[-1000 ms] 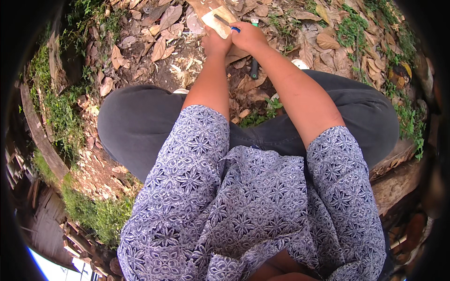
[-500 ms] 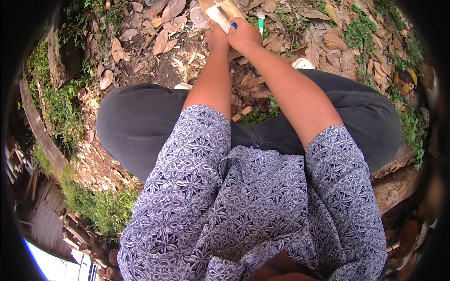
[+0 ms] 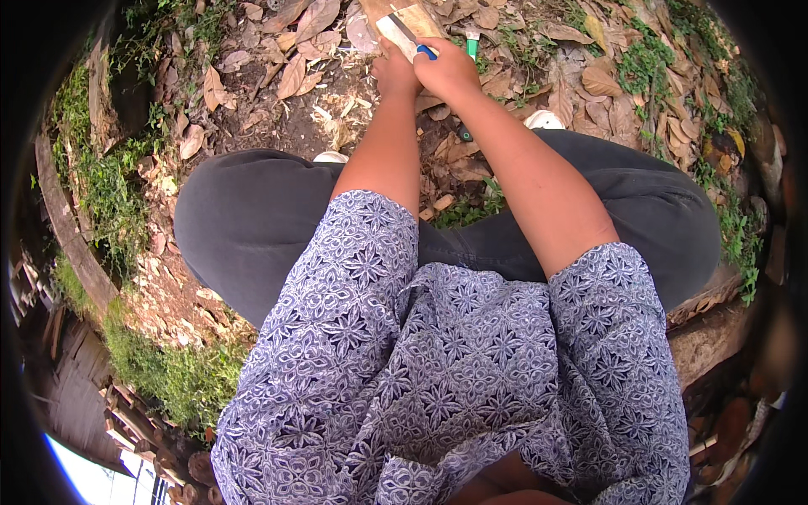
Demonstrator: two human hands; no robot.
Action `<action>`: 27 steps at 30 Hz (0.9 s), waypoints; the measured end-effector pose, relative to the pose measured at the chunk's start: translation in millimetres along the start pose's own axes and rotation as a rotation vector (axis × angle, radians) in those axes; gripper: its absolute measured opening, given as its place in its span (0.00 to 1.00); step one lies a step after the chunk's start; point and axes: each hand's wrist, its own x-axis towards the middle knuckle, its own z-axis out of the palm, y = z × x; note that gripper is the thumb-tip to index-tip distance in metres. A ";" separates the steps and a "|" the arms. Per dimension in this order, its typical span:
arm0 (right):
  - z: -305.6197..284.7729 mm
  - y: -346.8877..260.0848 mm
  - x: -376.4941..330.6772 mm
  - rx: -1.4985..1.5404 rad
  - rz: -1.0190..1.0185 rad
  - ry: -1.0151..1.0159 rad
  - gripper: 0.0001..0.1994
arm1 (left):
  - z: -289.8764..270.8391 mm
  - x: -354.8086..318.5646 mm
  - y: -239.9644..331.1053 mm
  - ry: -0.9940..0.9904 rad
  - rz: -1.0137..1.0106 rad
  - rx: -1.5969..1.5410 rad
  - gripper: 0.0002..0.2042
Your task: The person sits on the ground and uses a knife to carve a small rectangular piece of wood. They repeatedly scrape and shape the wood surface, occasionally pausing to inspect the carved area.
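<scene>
My right hand point(image 3: 449, 71) is closed round the blue handle point(image 3: 427, 52) of a tool with a narrow dark metal blade point(image 3: 402, 27). The blade lies along the face of a pale, flat wood piece point(image 3: 414, 20), pointing away from me. Whether it is a knife or a file I cannot make out. My left hand point(image 3: 396, 72) is closed at the near left end of the wood piece, with its fingers partly hidden. Both hands are close together at the top of the view. Under the wood piece shows a browner board point(image 3: 379, 8).
Just right of my right hand stands a green and white tube-like thing point(image 3: 471, 45). A small dark green object point(image 3: 465, 134) lies below my right forearm. Wood shavings point(image 3: 338, 130) and dry leaves point(image 3: 599, 80) cover the ground. My bent legs point(image 3: 252, 223) lie on both sides.
My hands have shifted slightly toward me and to the right. The blue-handled tool moves with my right hand, its blade still on the wood piece.
</scene>
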 end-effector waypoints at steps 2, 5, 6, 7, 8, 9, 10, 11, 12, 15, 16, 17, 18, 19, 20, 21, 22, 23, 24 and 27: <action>-0.4 13.4 2.8 -0.073 0.035 0.006 0.22 | -0.8 -7.4 4.3 -0.038 -0.011 0.058 0.53; -2.7 12.8 6.1 -0.134 0.005 0.019 0.23 | -3.0 -4.0 4.9 -0.055 -0.057 -0.021 0.55; -3.0 13.5 6.5 -0.146 -0.011 0.025 0.23 | -3.4 -4.5 6.4 -0.056 -0.059 -0.030 0.56; -2.5 16.4 9.7 -0.151 -0.051 0.045 0.23 | -3.0 -5.6 8.2 -0.049 -0.042 -0.015 0.56; -2.1 20.7 14.6 -0.155 -0.091 0.064 0.23 | -2.3 -7.1 9.7 -0.041 -0.025 0.000 0.57; -2.1 18.9 15.3 -0.156 -0.135 0.079 0.23 | -3.3 -7.7 8.0 -0.032 -0.014 0.022 0.57; -3.4 17.7 16.0 -0.151 -0.124 0.060 0.23 | -4.2 -8.4 6.3 -0.022 -0.002 0.044 0.58; -5.8 16.2 17.6 -0.146 -0.113 0.041 0.22 | -5.3 -8.8 5.0 -0.012 0.009 0.066 0.58; -8.0 15.6 17.7 -0.142 -0.096 0.024 0.22 | -5.0 -9.6 4.6 -0.015 0.011 0.069 0.58; -8.0 17.6 18.2 -0.143 -0.132 0.033 0.22 | -4.8 -9.8 4.8 -0.020 0.019 0.074 0.58; -8.3 19.4 19.4 -0.150 -0.142 0.038 0.22 | -4.4 -9.8 4.8 -0.021 0.023 0.073 0.59; -8.7 21.0 21.3 -0.156 -0.152 0.043 0.22 | -4.0 -10.0 4.7 -0.021 0.028 0.073 0.59; -9.3 21.1 21.5 -0.162 -0.163 0.049 0.22 | -3.6 -10.2 4.6 -0.010 0.035 0.076 0.59; -9.4 21.7 21.0 -0.166 -0.161 0.051 0.22 | -3.4 -10.7 4.5 0.001 0.041 0.080 0.60; -9.5 22.3 20.3 -0.169 -0.160 0.052 0.22 | -2.7 -11.3 3.8 0.012 0.048 0.084 0.60; -10.7 22.2 19.7 -0.173 -0.160 0.057 0.22 | -2.2 -10.7 3.5 0.004 0.046 0.079 0.60; -11.1 22.8 21.1 -0.177 -0.157 0.056 0.22 | -2.5 -9.3 3.0 -0.004 0.044 0.075 0.61; -11.4 23.2 23.4 -0.182 -0.154 0.055 0.23 | -2.4 -8.2 2.7 -0.011 0.042 0.070 0.61; -11.9 21.7 23.7 -0.185 -0.153 0.052 0.23 | -2.4 -7.6 1.9 -0.008 0.044 0.076 0.61; -17.2 19.5 25.2 -0.219 -0.126 0.005 0.24 | -1.4 -5.9 2.2 -0.004 0.047 0.092 0.61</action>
